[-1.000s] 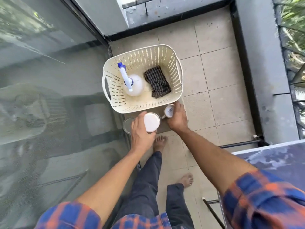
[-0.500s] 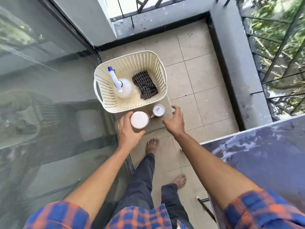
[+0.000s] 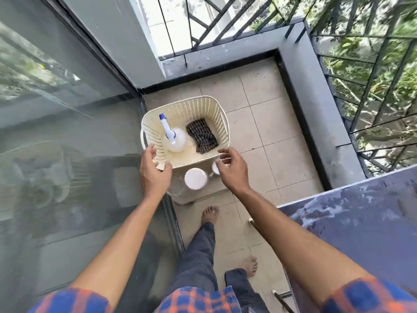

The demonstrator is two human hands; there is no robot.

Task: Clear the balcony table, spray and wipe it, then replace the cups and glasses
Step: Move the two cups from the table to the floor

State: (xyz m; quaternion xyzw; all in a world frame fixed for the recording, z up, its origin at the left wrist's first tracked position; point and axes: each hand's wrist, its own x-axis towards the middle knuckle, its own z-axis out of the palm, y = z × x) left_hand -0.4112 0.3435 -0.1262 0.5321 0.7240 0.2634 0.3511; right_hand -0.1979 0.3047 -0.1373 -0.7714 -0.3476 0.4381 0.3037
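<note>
Both hands empty, fingers spread: left hand [image 3: 154, 170] at basket [image 3: 222, 123] rim, seven o'clock; right hand [image 3: 232, 170] at five. Spray bottle [image 3: 177, 140], cloth [image 3: 202, 135] inside. Bottle likely light, slick; grab neck. Cups [image 3: 195, 178] on floor, fragile.

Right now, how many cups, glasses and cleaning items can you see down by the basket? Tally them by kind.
Cups: 2, a large white cup and a small white mug, partly hidden by the right hand
Glasses: 1, a clear glass below the left hand
Spray bottles: 1, in the basket
Cloths: 1, a dark checked cloth, in the basket
Total: 5
</note>
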